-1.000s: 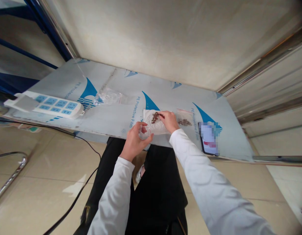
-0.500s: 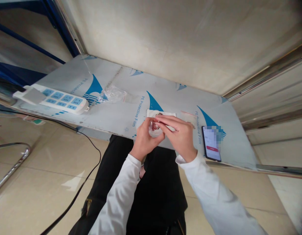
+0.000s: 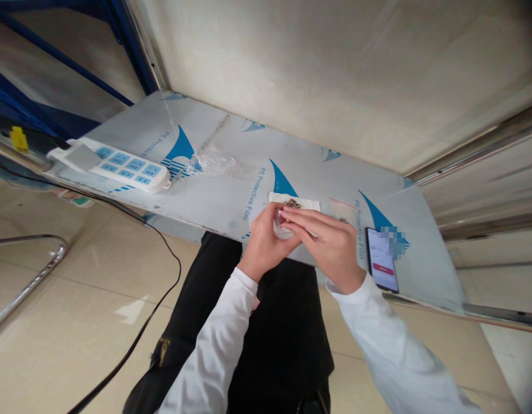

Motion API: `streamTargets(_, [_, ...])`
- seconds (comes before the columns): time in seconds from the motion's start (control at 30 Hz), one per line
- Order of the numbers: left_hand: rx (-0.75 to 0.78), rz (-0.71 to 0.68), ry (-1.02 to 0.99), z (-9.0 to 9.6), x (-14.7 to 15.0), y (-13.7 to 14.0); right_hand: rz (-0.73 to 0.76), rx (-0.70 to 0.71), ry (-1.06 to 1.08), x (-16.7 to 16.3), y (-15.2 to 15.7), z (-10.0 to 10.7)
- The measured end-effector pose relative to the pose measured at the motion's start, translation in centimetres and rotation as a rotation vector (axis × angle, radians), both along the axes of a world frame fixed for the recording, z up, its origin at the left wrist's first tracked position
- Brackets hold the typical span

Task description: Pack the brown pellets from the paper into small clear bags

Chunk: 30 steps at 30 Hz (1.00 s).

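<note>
My left hand curls around a small clear plastic piece, rounded like a little cup or bag; its exact kind is unclear. My right hand reaches over from the right, its thumb and fingertips pinched together at the top of that clear piece. Whatever lies between those fingertips is too small to make out. Just beyond the fingers, small brownish metal-looking pieces rest on a white paper or cloth, partly hidden by my hands.
A film-covered board bears a white power strip, a crumpled clear plastic bag and a small flat clear bag. At the right lies a phone. A black cable hangs past the front edge.
The view has shifted, so the scene sits further right. My right fingertips have moved slightly against the clear piece, and the brownish pieces beyond show more plainly.
</note>
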<state>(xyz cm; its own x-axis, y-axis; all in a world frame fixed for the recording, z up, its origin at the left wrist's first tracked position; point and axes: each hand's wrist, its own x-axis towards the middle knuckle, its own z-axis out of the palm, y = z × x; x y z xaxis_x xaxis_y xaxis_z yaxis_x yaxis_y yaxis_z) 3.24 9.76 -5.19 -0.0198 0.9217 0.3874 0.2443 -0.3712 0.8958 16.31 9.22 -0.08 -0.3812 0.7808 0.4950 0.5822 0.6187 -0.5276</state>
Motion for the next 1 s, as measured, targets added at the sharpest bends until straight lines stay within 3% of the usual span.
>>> streamTargets(0.67, [0.02, -0.03, -0.005, 0.0, -0.3, -0.1, -0.019, -0.072, 0.078, -0.6, 0.0, 0.3])
streamTargets(1.0, [0.006, -0.021, 0.043, -0.1, 0.0, -0.1, 0.062, -0.104, -0.078, 0.8, 0.3, 1.8])
